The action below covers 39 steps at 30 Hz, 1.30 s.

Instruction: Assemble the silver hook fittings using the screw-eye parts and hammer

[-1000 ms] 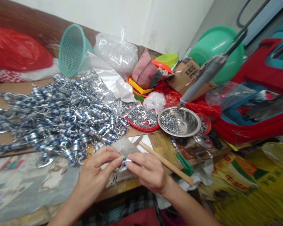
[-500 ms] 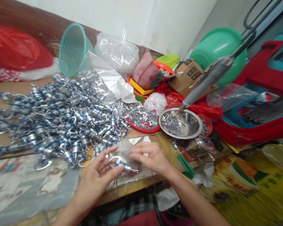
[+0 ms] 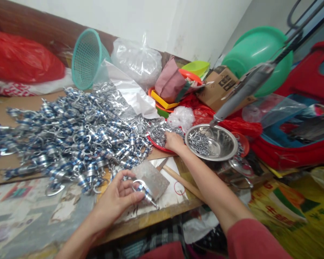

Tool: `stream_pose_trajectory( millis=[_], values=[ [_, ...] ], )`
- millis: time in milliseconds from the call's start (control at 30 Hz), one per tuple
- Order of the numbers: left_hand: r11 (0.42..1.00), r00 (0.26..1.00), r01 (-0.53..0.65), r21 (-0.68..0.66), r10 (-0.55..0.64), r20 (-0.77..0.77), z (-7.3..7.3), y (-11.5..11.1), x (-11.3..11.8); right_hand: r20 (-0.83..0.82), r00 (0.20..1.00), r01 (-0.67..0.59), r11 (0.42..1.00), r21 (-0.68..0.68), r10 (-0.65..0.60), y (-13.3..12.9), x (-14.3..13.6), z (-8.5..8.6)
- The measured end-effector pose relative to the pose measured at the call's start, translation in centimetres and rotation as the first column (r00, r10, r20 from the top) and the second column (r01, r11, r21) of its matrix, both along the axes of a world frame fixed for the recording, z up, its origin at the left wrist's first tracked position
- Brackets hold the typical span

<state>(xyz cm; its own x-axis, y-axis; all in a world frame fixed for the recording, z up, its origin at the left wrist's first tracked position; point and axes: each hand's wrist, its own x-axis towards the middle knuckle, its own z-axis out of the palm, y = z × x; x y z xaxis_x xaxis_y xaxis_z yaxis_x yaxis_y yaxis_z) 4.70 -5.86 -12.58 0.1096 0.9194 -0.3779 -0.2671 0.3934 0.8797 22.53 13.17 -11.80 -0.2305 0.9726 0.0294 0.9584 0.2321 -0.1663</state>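
My left hand [image 3: 120, 196] is closed around a blue-and-silver metal fitting [image 3: 145, 189] with a curved hook at one end and a thin eyelet tip at the other. It holds the fitting over the near corner of a flat grey metal block [image 3: 158, 177]. My right hand [image 3: 175, 142] reaches into a red tray [image 3: 156, 144] of small silver metal pieces [image 3: 160, 130]. Its fingertips are bent down into the pieces; whatever they pinch is hidden. A tool with a wooden handle [image 3: 182, 180] lies on white paper beside the block, partly under my right forearm.
A large heap of similar fittings [image 3: 70, 136] covers the left of the table. A steel bowl [image 3: 218, 144] with thin metal pins stands right of the tray, below a grey rod-shaped tool [image 3: 245, 86]. Behind are a teal basket [image 3: 83, 61] and a clear plastic bag [image 3: 137, 61].
My right hand has moved from beside the fitting, away from me, to the tray of metal pieces. The block and wooden handle are now uncovered. My left hand still holds the fitting.
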Motion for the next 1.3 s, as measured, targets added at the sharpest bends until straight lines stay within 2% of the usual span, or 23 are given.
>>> stream_pose_trajectory(
  millis=[100, 200, 333, 400, 500, 700, 967, 1033, 1100, 1133, 1200, 1233, 1300],
  values=[
    [1.000, 1.000, 0.008, -0.004, -0.008, 0.004, -0.3, 0.0, -0.1, -0.105, 0.993, -0.049, 0.999, -0.006, 0.049, -1.5, 0.9, 1.1],
    [1.000, 1.000, 0.014, -0.003, -0.014, 0.023, -0.6, 0.0, -0.1, -0.253, 0.956, -0.172, 0.983, -0.069, 0.150, -5.3, 1.0, 2.2],
    [1.000, 0.999, 0.004, 0.011, -0.004, 0.049, -0.8, 0.1, -0.1, -0.576, 0.766, -0.460, 0.870, -0.178, 0.287, -10.9, 0.1, 2.8],
    [1.000, 0.999, 0.005, 0.014, -0.006, 0.050, -0.9, 0.1, -0.1, -0.605, 0.714, -0.546, 0.821, -0.167, 0.352, -12.3, -0.5, 2.7],
    [1.000, 0.998, 0.000, 0.028, -0.002, 0.070, -1.0, 0.1, 0.0, -0.558, 0.718, -0.581, 0.800, -0.150, 0.417, -12.7, -1.3, 2.0],
    [0.999, 0.997, 0.011, 0.033, -0.014, 0.082, -1.0, 0.0, 0.0, -0.474, 0.759, -0.551, 0.828, -0.101, 0.447, -12.2, -2.2, 0.8],
    [0.998, 0.998, 0.027, 0.053, -0.030, 0.057, -1.1, 0.1, 0.0, -0.624, 0.700, -0.481, 0.875, -0.053, 0.347, -13.0, -2.4, 0.4],
    [0.999, 0.999, 0.016, 0.039, -0.017, 0.045, -1.1, 0.1, 0.0, -0.672, 0.669, -0.421, 0.907, 0.009, 0.317, -13.1, -1.7, 0.4],
    [1.000, 0.999, -0.003, 0.026, 0.002, 0.035, -1.1, 0.1, 0.1, -0.692, 0.669, -0.273, 0.956, 0.111, 0.271, -13.1, -0.1, 0.1],
    [1.000, 0.999, -0.013, 0.022, 0.012, 0.031, -1.1, 0.1, 0.1, -0.664, 0.709, -0.182, 0.971, 0.153, 0.238, -13.1, 1.0, -0.1],
    [0.999, 0.999, -0.025, 0.020, 0.024, 0.031, -1.2, 0.1, 0.1, -0.508, 0.851, -0.044, 0.982, 0.182, 0.132, -13.1, 3.7, -0.8],
    [0.999, 0.999, -0.028, 0.021, 0.027, 0.035, -1.2, 0.1, 0.1, -0.385, 0.920, -0.017, 0.988, 0.152, 0.075, -13.1, 4.9, -1.2],
    [0.999, 0.998, -0.024, 0.022, 0.023, 0.050, -1.3, 0.1, 0.1, -0.190, 0.982, -0.013, 0.999, 0.036, 0.020, -13.3, 6.7, -1.9]
  ],
)
